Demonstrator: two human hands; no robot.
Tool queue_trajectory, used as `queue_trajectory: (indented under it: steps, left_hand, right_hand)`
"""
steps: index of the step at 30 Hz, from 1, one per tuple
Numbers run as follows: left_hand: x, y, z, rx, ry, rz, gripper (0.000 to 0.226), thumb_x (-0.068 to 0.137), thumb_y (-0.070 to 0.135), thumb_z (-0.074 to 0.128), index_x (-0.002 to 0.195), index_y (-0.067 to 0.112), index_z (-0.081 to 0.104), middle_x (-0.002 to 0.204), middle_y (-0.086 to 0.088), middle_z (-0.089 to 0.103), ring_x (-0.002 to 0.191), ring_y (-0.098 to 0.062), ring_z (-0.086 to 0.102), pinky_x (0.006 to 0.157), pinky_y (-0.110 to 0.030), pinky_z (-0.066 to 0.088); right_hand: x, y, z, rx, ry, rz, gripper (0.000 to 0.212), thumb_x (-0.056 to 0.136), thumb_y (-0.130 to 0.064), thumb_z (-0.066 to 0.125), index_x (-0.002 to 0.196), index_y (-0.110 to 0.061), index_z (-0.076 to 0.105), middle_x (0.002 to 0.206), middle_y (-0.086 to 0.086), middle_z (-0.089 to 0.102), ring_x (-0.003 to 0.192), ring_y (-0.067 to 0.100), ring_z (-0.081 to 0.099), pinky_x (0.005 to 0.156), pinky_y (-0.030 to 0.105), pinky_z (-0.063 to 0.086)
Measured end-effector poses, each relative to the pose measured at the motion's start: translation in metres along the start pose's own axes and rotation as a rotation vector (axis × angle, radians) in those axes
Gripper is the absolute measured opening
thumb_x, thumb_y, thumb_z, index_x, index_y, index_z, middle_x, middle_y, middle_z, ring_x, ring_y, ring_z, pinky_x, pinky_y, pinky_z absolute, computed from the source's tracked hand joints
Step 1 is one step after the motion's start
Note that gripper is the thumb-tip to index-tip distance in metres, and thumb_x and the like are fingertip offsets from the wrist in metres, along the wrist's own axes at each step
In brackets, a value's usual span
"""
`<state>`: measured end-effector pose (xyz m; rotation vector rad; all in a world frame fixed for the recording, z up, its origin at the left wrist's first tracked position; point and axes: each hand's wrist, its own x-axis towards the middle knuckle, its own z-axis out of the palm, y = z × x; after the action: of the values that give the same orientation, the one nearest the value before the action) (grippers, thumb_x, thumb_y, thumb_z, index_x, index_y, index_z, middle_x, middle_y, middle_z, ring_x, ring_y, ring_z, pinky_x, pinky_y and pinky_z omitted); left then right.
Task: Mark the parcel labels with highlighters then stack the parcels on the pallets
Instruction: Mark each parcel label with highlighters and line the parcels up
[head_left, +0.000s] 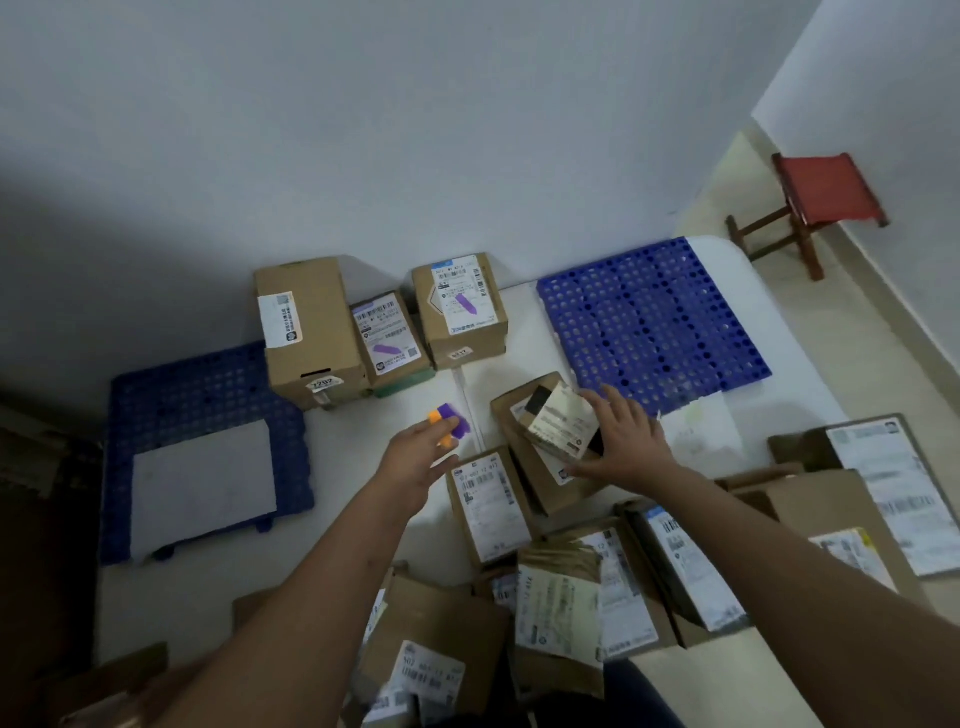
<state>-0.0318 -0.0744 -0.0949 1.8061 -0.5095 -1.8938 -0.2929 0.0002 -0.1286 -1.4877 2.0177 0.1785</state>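
Parcels (304, 332): brown cardboard, matt, edges creased; white paper labels (387, 332), two with purple ink strokes. Small parcel (563, 423) under right hand (623, 441): cream paper wrap, black patch. Highlighters (448, 423) in left hand (415, 462): plastic, purple and orange, smooth. Pallets (654, 317): blue moulded plastic, perforated grid, slight sheen. Grey sheet (202, 486) on left pallet: flat, matt. Desk (727, 260): white, smooth. Stool (815, 208): dark wood legs, red cloth seat. Wall (363, 130): matt painted. Floor (753, 171): pale, smooth.

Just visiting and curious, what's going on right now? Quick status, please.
Left hand grips highlighters. Right hand touches small parcel on the pile. Right pallet bare; three marked boxes stand by the wall. Nothing blocking.
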Motion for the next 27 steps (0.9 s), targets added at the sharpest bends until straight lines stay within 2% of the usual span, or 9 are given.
queue_trajectory:
  steps: [4, 6, 8, 10, 13, 16, 21, 24, 27]
  left_hand:
    - [-0.014, -0.008, -0.002, -0.012, 0.019, 0.01, 0.046, 0.088, 0.017, 0.074, 0.129, 0.005, 0.057, 0.118, -0.013, 0.067, 0.11, -0.023, 0.065, 0.089, -0.036, 0.056]
    - [-0.021, -0.008, -0.003, -0.023, 0.006, 0.033, 0.042, 0.089, 0.018, 0.073, 0.127, 0.006, 0.058, 0.117, -0.011, 0.068, 0.11, -0.022, 0.066, 0.086, -0.034, 0.056]
    - [-0.029, -0.006, -0.002, -0.046, -0.03, 0.062, 0.042, 0.089, 0.019, 0.073, 0.126, 0.007, 0.059, 0.118, -0.01, 0.068, 0.11, -0.021, 0.066, 0.084, -0.032, 0.057]
    - [-0.038, -0.005, -0.001, -0.077, -0.065, 0.087, 0.042, 0.088, 0.019, 0.073, 0.127, 0.007, 0.059, 0.119, -0.01, 0.068, 0.11, -0.022, 0.067, 0.085, -0.032, 0.056]
    - [-0.053, -0.003, -0.002, -0.167, -0.109, 0.105, 0.042, 0.089, 0.017, 0.072, 0.127, 0.006, 0.059, 0.12, -0.012, 0.069, 0.11, -0.024, 0.068, 0.089, -0.035, 0.055]
    - [-0.065, 0.001, -0.008, -0.244, -0.167, 0.139, 0.044, 0.09, 0.017, 0.069, 0.131, 0.005, 0.058, 0.121, -0.011, 0.07, 0.11, -0.024, 0.068, 0.094, -0.037, 0.053]
    - [-0.082, 0.003, -0.016, -0.228, -0.235, 0.144, 0.046, 0.087, 0.018, 0.07, 0.13, 0.005, 0.06, 0.125, -0.012, 0.068, 0.116, -0.03, 0.065, 0.102, -0.044, 0.049]
    - [-0.091, -0.001, -0.017, -0.203, -0.261, 0.133, 0.047, 0.081, 0.023, 0.073, 0.125, 0.007, 0.065, 0.122, -0.008, 0.07, 0.12, -0.028, 0.061, 0.101, -0.054, 0.049]
    - [-0.101, -0.005, -0.017, -0.191, -0.293, 0.147, 0.03, 0.083, 0.023, 0.073, 0.112, 0.014, 0.072, 0.113, -0.003, 0.073, 0.117, -0.022, 0.061, 0.097, -0.058, 0.049]
  right_hand:
    - [-0.007, 0.0, 0.003, 0.018, 0.067, -0.031, 0.101, 0.077, -0.054, 0.074, 0.153, -0.025, 0.014, 0.154, 0.009, 0.025, 0.138, 0.034, 0.034, 0.11, 0.046, 0.033]
    - [-0.011, -0.005, 0.001, 0.177, 0.121, -0.042, 0.089, 0.078, -0.05, 0.075, 0.146, -0.019, 0.025, 0.142, 0.01, 0.038, 0.127, 0.033, 0.043, 0.104, 0.043, 0.04]
    - [-0.017, -0.014, -0.004, 0.588, 0.1, 0.014, 0.078, 0.079, -0.045, 0.075, 0.137, -0.018, 0.031, 0.133, 0.01, 0.048, 0.115, 0.028, 0.053, 0.092, 0.039, 0.048]
    - [-0.03, -0.031, -0.015, 1.13, -0.061, 0.101, 0.059, 0.09, -0.042, 0.066, 0.134, -0.016, 0.037, 0.128, 0.012, 0.056, 0.104, 0.024, 0.062, 0.081, 0.033, 0.051]
    - [-0.05, -0.049, -0.026, 1.666, -0.343, 0.127, 0.045, 0.096, -0.047, 0.048, 0.13, -0.018, 0.052, 0.106, 0.011, 0.066, 0.095, 0.025, 0.065, 0.085, 0.035, 0.05]
    - [-0.062, -0.057, -0.02, 1.795, -0.456, 0.11, 0.05, 0.095, -0.052, 0.043, 0.126, -0.014, 0.055, 0.1, 0.011, 0.071, 0.088, 0.024, 0.069, 0.081, 0.032, 0.052]
    - [-0.074, -0.067, -0.008, 1.862, -0.543, -0.012, 0.076, 0.082, -0.056, 0.064, 0.14, -0.01, 0.05, 0.13, 0.022, 0.059, 0.112, 0.032, 0.062, 0.099, 0.038, 0.045]
    - [-0.078, -0.076, -0.007, 1.909, -0.488, -0.076, 0.084, 0.065, -0.042, 0.086, 0.135, -0.011, 0.054, 0.128, 0.018, 0.061, 0.121, 0.035, 0.058, 0.106, 0.042, 0.043]
    - [-0.078, -0.083, -0.008, 1.898, -0.444, -0.135, 0.075, 0.079, -0.026, 0.076, 0.144, -0.013, 0.043, 0.129, 0.013, 0.061, 0.123, 0.032, 0.057, 0.106, 0.043, 0.043]
